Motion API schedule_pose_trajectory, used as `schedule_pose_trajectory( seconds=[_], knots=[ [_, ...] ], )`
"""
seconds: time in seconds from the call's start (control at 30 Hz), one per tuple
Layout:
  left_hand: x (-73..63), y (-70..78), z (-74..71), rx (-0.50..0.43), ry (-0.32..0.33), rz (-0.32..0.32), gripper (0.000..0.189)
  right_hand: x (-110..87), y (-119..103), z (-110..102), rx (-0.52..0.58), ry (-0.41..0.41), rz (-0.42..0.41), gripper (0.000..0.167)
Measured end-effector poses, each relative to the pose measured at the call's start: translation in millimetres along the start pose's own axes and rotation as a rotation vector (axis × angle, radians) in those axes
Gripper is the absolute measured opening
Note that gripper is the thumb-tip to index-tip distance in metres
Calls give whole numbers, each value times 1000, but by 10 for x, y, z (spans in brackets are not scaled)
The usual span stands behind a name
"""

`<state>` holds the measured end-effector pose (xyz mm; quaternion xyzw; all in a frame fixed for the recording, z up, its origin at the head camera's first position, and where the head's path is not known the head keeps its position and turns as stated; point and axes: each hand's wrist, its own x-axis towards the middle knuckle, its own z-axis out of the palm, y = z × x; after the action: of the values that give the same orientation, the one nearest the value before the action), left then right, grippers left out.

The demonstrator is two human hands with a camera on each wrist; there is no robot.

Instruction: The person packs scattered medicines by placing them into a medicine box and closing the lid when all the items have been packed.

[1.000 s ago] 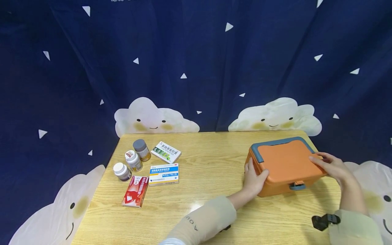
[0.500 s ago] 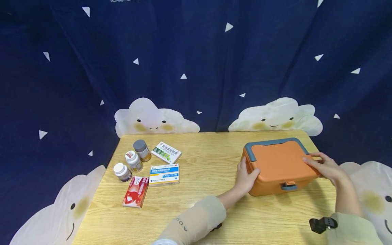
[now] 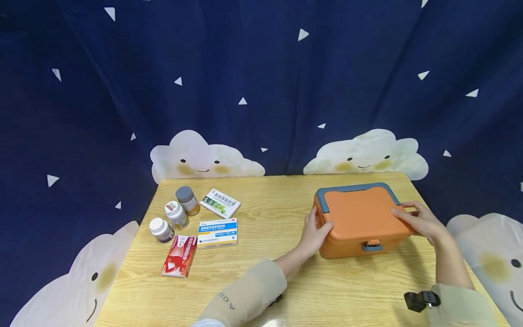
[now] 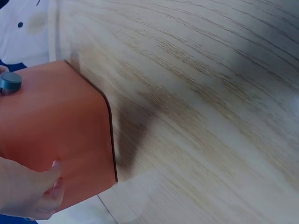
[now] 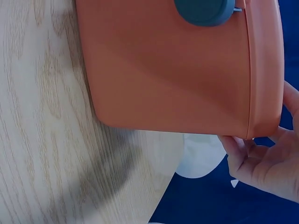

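An orange lidded storage box (image 3: 363, 215) with a blue-grey carry handle (image 3: 352, 187) stands on the right half of the table, its lid closed. Its front latch (image 3: 372, 248) faces me. My left hand (image 3: 313, 234) grips the box's left end, thumb on the lid's edge and fingers along the side; the left wrist view shows those fingers (image 4: 55, 186) against the orange wall. At the other end my right hand (image 3: 421, 222) has its thumb on top of the lid. Curled fingers (image 5: 238, 151) press below the lid's rim in the right wrist view.
Three medicine bottles, the grey-capped one (image 3: 188, 200) farthest back, stand at the table's left. Beside them lie a red medicine box (image 3: 180, 256), a blue-and-white one (image 3: 218, 233) and a green-and-white one (image 3: 221, 203). A dark blue curtain (image 3: 245, 59) hangs behind the table.
The storage box has moved left along the table, with both hands keeping hold of its ends. Bottles and medicine boxes have stayed in place.
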<state>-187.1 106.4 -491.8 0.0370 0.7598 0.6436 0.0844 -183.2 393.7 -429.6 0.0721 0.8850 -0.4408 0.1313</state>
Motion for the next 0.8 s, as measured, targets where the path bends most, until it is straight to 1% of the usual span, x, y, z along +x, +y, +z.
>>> schedule_pose_trajectory(
  seconds=[0.1,0.17,0.2,0.23,0.27,0.33,0.43,0.47,0.57,0.8],
  knots=[
    [1,-10,-55,0,-12,-2,77,3,-25,34,11,-3,-1,72],
    [-7,-16,-97,-6,-18,13,77,4,-45,54,14,0,-1,71],
    [-10,-23,-120,-11,-24,24,76,3,-58,66,19,-3,-2,71],
    [-20,-27,-146,-3,-24,54,76,5,-70,77,24,-3,-5,70],
    [-26,-33,-171,-4,-26,69,75,6,-83,89,26,-6,-7,70],
    [-34,-45,-218,-3,-27,84,74,7,-112,115,29,-13,-14,69],
    [-34,-56,-276,11,-29,57,74,13,-152,159,31,-20,-26,68],
    [-26,-61,-291,7,-32,28,75,13,-165,172,33,-21,-29,68],
    [-22,-62,-341,16,-33,5,76,7,-202,215,34,-14,-41,66],
    [-24,-86,-486,7,-35,16,75,10,-272,315,47,-29,-49,67]
  ],
)
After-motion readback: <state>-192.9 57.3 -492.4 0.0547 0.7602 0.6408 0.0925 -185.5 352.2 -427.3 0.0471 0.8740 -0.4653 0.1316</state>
